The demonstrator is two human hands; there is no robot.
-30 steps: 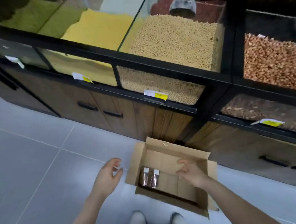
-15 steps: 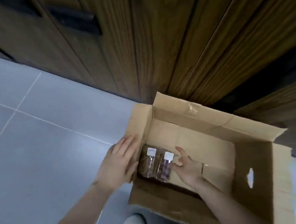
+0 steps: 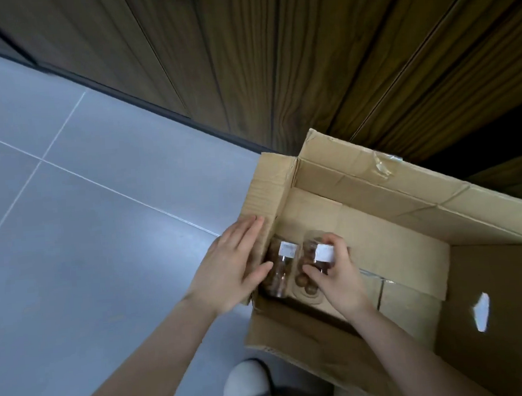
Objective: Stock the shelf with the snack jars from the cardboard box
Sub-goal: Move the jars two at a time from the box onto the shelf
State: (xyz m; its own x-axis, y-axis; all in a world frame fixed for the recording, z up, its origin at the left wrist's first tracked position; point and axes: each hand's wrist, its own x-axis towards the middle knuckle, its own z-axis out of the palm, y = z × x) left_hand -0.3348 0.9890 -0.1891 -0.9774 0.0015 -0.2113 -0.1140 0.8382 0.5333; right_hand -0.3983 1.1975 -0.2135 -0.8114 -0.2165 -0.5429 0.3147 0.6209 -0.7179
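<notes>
Slippers, pale grey, show at the bottom edge, the left one (image 3: 249, 387) on the grey tiled floor (image 3: 71, 242) just beside the near flap of the cardboard box (image 3: 496, 351), which stands open on the floor with its flaps turned outward and a small hand-hole torn through the right wall. Two bare forearms reach up from below into the box's left end. The left hand (image 3: 231, 271) lies flat over the left flap, fingers straight and pressed close together along the cardboard, thumb angled inward so that its tip touches the left jar (image 3: 281, 270). The right hand (image 3: 336, 273) is down inside the box, its fingers and thumb curled round the right jar (image 3: 309, 265), pinching it from both sides near the white label. Both snack jars are clear plastic, hold brown round pieces, carry a white label each and sit side by side, touching, in the near-left corner of the box floor; whether they stand upright or lean cannot be told. The remaining box floor is bare cardboard. Beyond the box, dark wood-grain cabinet panels (image 3: 274, 57) rise from the floor behind a dark plinth strip.
</notes>
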